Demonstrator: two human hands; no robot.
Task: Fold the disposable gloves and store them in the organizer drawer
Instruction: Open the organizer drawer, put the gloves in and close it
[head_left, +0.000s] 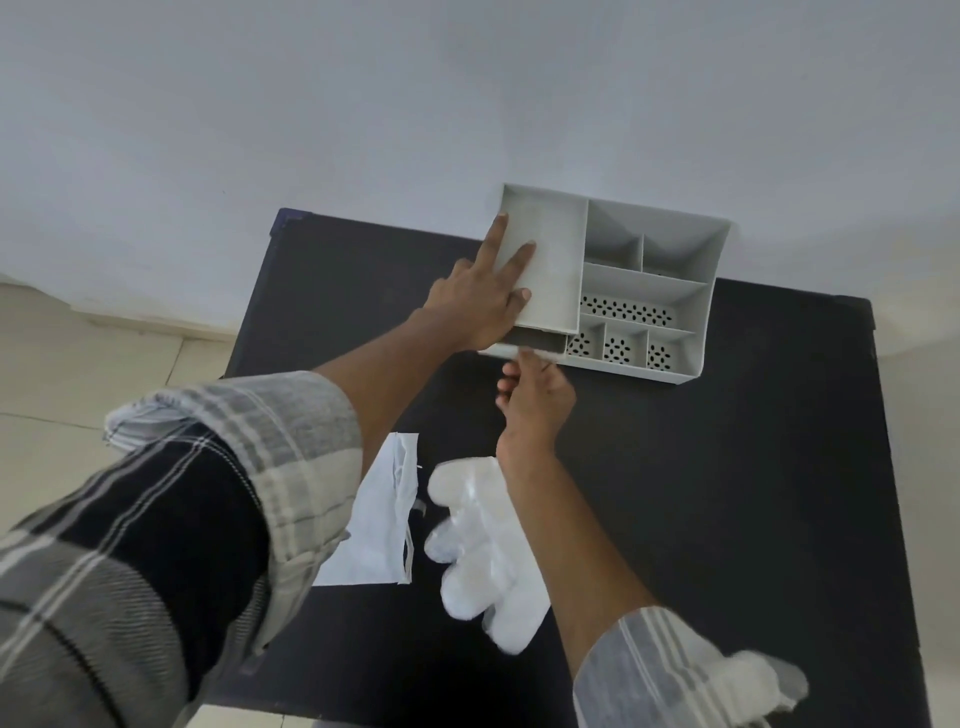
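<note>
A: From the head camera, where does the organizer (644, 270) stand?

B: At the far edge of the black table (753, 467), against the pale wall (363, 104), a little right of the middle. It is grey, with open compartments on top, several with perforated floors.

A: And the hands?

B: The left hand (480, 301) lies flat on the organizer's big left compartment, fingers spread, palm against its left wall. It presses there and grips nothing. The right hand (537, 397) is at the near left corner of the organizer, fingertips pinched on the front lip of the drawer (535, 345), which stands partly out.

A: The gloves?

B: A clear disposable glove (472, 551) lies loose on the table nearer its front edge, partly under the right forearm. Another bit of clear plastic (769, 680) shows by the right sleeve at the near right corner; I cannot tell if it is a second glove. Just left of the first glove lies a white packet (369, 525), flat, partly hidden by the left plaid sleeve (182, 519).
</note>
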